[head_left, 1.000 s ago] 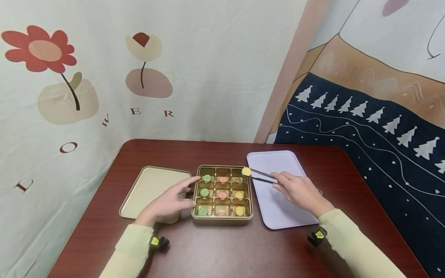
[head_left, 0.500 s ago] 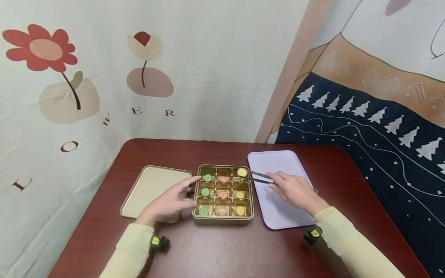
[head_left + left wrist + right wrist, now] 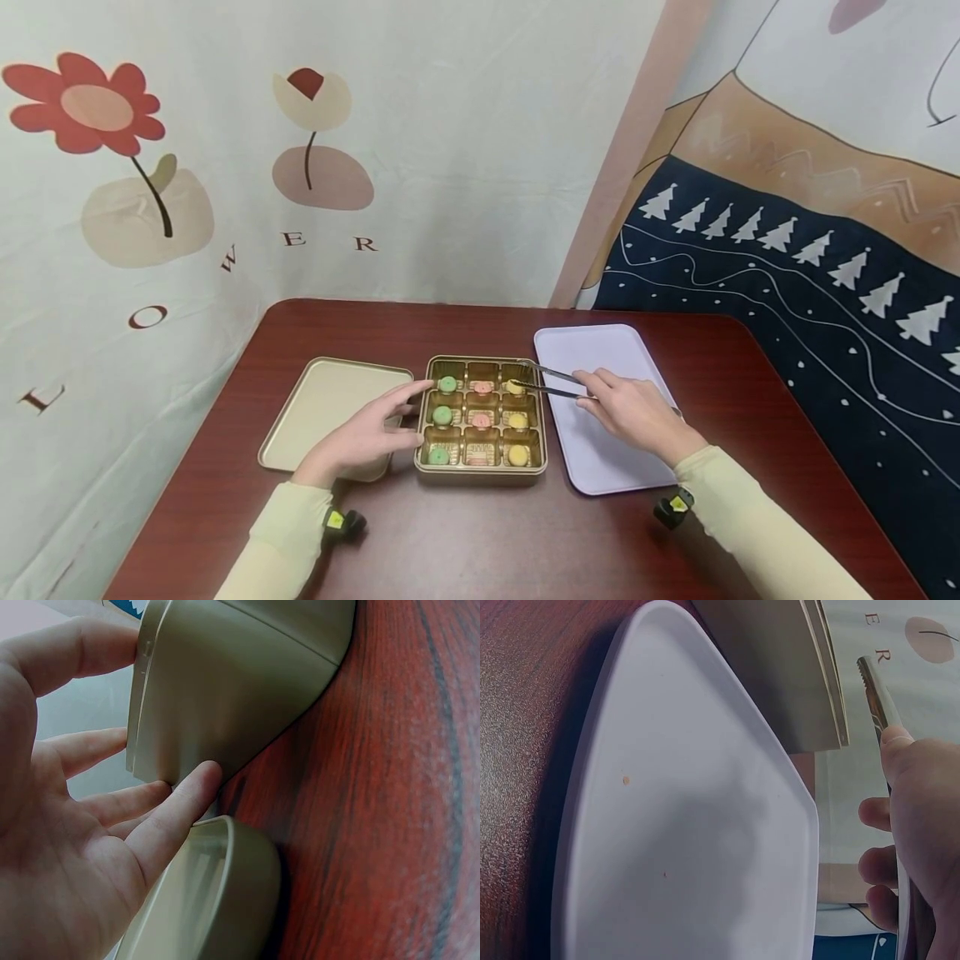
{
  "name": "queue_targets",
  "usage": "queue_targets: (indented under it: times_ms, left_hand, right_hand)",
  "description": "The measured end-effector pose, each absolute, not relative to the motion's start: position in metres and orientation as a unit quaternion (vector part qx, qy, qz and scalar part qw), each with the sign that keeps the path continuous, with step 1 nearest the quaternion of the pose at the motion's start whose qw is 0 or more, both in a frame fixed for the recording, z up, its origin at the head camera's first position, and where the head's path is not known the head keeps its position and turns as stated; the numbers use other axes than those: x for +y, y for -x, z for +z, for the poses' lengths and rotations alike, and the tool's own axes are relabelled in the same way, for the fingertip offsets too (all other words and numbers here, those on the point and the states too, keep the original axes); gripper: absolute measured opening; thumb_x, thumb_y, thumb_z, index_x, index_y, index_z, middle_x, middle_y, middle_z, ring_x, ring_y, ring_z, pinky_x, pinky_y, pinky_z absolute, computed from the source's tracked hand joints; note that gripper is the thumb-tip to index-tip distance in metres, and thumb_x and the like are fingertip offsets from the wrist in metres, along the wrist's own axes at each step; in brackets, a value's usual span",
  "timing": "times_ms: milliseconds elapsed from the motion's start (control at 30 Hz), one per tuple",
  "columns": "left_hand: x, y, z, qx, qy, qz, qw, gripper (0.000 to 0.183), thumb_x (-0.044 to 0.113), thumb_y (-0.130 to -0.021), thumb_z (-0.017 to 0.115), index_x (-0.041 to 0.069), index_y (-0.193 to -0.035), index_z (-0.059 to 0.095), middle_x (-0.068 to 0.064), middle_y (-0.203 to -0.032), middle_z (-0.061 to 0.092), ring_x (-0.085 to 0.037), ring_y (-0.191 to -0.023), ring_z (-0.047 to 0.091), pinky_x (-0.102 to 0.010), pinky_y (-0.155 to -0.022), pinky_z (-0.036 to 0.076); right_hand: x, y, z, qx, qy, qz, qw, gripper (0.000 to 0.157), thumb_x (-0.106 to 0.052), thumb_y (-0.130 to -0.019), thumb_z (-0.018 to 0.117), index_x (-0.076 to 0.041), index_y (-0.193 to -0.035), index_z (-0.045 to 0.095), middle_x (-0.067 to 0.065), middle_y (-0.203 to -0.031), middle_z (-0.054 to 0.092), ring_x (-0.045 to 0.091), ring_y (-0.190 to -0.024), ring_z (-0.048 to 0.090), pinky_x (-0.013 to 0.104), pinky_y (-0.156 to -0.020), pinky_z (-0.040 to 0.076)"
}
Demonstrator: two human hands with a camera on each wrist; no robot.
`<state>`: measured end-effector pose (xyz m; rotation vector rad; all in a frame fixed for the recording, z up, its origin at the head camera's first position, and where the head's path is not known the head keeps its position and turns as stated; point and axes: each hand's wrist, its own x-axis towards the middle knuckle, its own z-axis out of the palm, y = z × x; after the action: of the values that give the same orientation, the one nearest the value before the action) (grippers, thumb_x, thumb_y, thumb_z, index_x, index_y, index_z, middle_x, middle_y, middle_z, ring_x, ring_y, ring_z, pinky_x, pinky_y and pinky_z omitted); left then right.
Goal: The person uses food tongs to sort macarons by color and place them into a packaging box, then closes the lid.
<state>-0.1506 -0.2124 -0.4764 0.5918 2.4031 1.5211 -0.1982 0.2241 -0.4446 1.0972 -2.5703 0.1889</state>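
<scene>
A gold tin (image 3: 480, 470) with a divided insert stands mid-table, holding green macarons (image 3: 442, 415) in the left column, pink ones (image 3: 481, 421) in the middle and yellow ones on the right. My right hand (image 3: 637, 414) grips metal tongs (image 3: 557, 390), whose tips are spread at the back right compartment. There a yellow macaron (image 3: 514, 387) lies low, by the lower tip. My left hand (image 3: 363, 433) rests against the tin's left side with fingers spread. Its fingertips meet the tin's wall (image 3: 247, 682) in the left wrist view.
Left of the tin, partly under my left hand, lies a shallow gold lid (image 3: 326, 408). A pale lilac tray (image 3: 600, 450) sits to the right, with small crumbs (image 3: 626, 780) on it. Behind the brown table (image 3: 480, 542) hangs a printed curtain (image 3: 465, 150).
The tongs have moved left over the back right compartment and spread apart. The yellow macaron they held has been let go and sits lower in the tin. My left hand stays in place.
</scene>
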Motion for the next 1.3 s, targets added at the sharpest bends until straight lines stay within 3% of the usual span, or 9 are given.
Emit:
queue_targets:
  times_ms: [600,833,1200,1300]
  left_hand:
    - [-0.212,0.151,-0.476,0.823,-0.198,0.519,0.121,0.086,0.011,-0.090,0.079,0.006,-0.163,0.034,-0.027,-0.166,0.032,-0.056,-0.140,0.044,-0.056,-0.111,0.053]
    - [-0.211,0.151,-0.475,0.823,-0.200,0.518,0.122,0.086,0.012,-0.091,0.079,0.006,-0.163,0.033,-0.027,-0.166,0.031,-0.057,-0.141,0.043,-0.057,-0.110,0.053]
    - [-0.212,0.151,-0.473,0.817,-0.204,0.525,0.123,0.087,0.010,-0.090,0.079,0.005,-0.163,0.032,-0.029,-0.166,0.030,-0.059,-0.141,0.042,-0.057,-0.110,0.053]
    - [-0.213,0.151,-0.474,0.817,-0.204,0.525,0.122,0.087,0.011,-0.091,0.079,0.005,-0.163,0.032,-0.029,-0.166,0.030,-0.059,-0.141,0.042,-0.057,-0.109,0.053]
  right_hand:
    - [0.230,0.195,-0.446,-0.919,-0.343,0.064,0.183,0.056,-0.029,-0.092,0.082,-0.006,-0.139,0.061,0.009,-0.104,0.070,0.023,-0.074,0.071,0.040,-0.060,0.063]
    - [0.243,0.192,-0.443,-0.933,-0.301,0.066,0.188,0.057,-0.030,-0.093,0.081,-0.005,-0.139,0.059,0.012,-0.107,0.072,0.024,-0.077,0.071,0.036,-0.050,0.057]
    - [0.272,0.185,-0.438,-0.963,-0.223,0.060,0.140,0.053,-0.028,-0.095,0.079,-0.004,-0.138,0.058,0.016,-0.111,0.069,0.025,-0.082,0.068,0.036,-0.053,0.058]
    - [0.282,0.182,-0.437,-0.971,-0.194,0.066,0.124,0.054,-0.028,-0.097,0.076,-0.001,-0.140,0.056,0.019,-0.115,0.067,0.028,-0.084,0.067,0.041,-0.056,0.061]
